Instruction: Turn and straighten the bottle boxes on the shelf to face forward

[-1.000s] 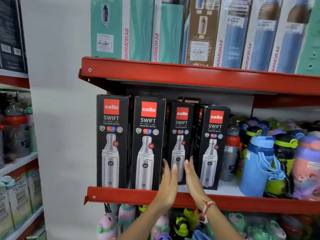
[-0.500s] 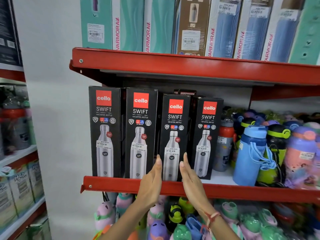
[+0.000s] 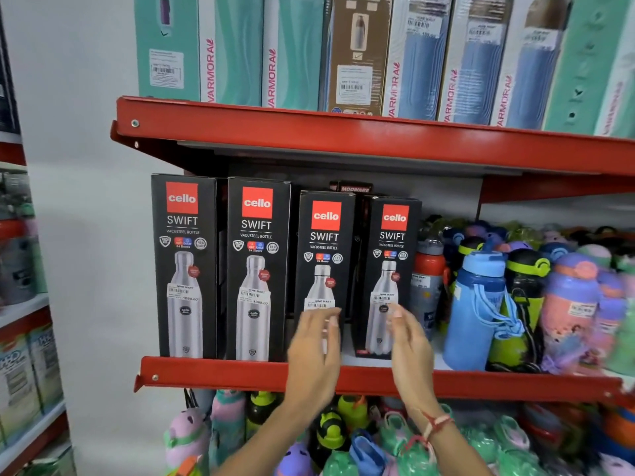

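Four black Cello Swift bottle boxes stand upright on the middle red shelf (image 3: 223,372), printed fronts facing out. The first box (image 3: 184,269) and second box (image 3: 256,269) are taller and stand at the shelf lip. The third box (image 3: 324,242) and fourth box (image 3: 391,255) are shorter, with a narrow gap between them. My left hand (image 3: 314,345) is raised in front of the third box's lower part, fingers spread, and hides its base. My right hand (image 3: 410,341) hovers at the fourth box's lower right front, fingers apart. Neither hand visibly grips a box.
Loose coloured bottles (image 3: 477,310) crowd the shelf right of the fourth box. A Modware box (image 3: 354,188) peeks out behind the row. Teal and blue boxes (image 3: 233,53) fill the upper shelf. Children's bottles (image 3: 330,434) hang below. Another rack (image 3: 20,304) stands at the left.
The third box came forward into line with its neighbours. Both hands then shifted right and apart: the left now covers the third box, the right reaches the fourth.
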